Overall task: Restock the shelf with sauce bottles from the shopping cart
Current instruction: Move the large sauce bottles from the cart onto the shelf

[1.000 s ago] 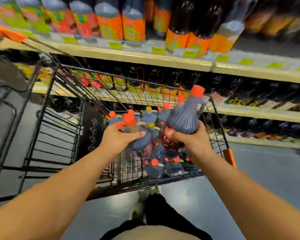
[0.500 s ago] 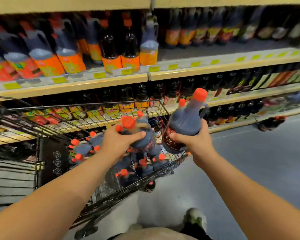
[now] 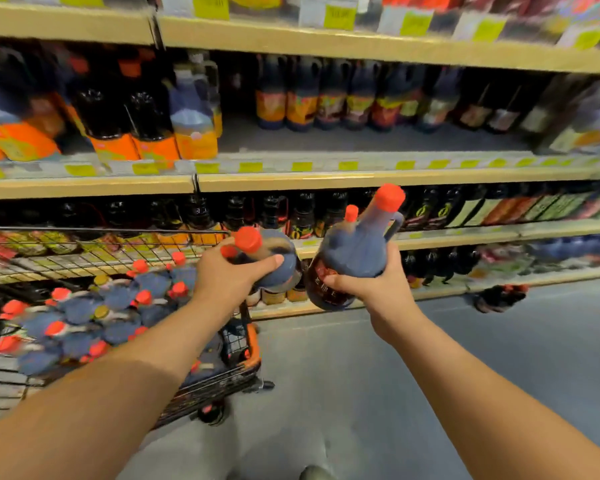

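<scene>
My left hand (image 3: 227, 275) grips a dark sauce bottle (image 3: 278, 263) with a red cap, tilted to the left, just past the cart's right end. My right hand (image 3: 374, 289) holds a second dark sauce bottle (image 3: 355, 251) from below; it has a red cap, a side handle and a red label. Both bottles hang in the air in front of the lower shelves. The black wire shopping cart (image 3: 219, 382) at the lower left holds several more red-capped bottles (image 3: 94, 317). The middle shelf (image 3: 361, 142) has a bare stretch at its front right of the orange-labelled bottles.
Orange-labelled bottles (image 3: 146, 133) fill the left of the middle shelf, and a row of dark bottles (image 3: 326, 95) stands at its back. Lower shelves are packed with dark bottles. One dark bottle (image 3: 499, 297) lies on the grey floor by the shelf base at right.
Both hands have lifted their bottles out of the cart and carried them right and up toward the shelves. The view has swung right, so the cart now lies to the left.
</scene>
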Action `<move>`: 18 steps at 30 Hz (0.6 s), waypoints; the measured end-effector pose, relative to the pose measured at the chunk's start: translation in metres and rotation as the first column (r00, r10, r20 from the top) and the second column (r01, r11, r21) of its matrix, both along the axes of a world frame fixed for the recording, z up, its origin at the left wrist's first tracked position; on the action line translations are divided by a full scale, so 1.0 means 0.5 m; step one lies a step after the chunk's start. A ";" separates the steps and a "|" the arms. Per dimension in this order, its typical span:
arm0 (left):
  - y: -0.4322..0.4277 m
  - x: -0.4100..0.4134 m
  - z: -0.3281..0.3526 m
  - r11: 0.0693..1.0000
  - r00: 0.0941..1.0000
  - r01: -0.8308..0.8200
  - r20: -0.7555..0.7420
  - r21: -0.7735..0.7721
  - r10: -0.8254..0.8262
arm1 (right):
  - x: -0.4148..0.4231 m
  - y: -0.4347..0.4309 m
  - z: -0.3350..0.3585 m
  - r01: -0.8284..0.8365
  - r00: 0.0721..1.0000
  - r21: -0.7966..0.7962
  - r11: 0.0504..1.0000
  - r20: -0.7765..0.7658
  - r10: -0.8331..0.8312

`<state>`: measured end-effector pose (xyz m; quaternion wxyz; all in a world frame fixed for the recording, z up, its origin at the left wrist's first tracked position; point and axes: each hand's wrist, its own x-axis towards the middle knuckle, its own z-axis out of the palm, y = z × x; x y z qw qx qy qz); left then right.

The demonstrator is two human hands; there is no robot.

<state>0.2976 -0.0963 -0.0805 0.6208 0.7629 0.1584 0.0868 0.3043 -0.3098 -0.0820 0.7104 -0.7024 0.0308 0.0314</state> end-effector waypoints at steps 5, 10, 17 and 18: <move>-0.086 0.054 0.029 1.000 0.995 -0.025 0.094 0.009 0.024 | 0.082 -0.078 0.018 -0.047 0.998 0.000 0.999 0.036 0.047; -0.105 0.131 0.043 0.995 0.983 -0.078 0.168 0.057 0.068 | 0.169 -0.079 0.022 -0.014 0.993 -0.073 0.997 0.118 0.022; -0.079 0.260 0.046 0.987 0.960 -0.121 0.267 0.102 0.090 | 0.305 -0.037 0.030 0.000 0.977 -0.135 0.991 0.209 0.028; -0.073 0.278 0.047 0.986 0.955 -0.123 0.283 0.112 0.087 | 0.324 -0.031 0.034 -0.006 0.973 -0.141 0.990 0.229 0.039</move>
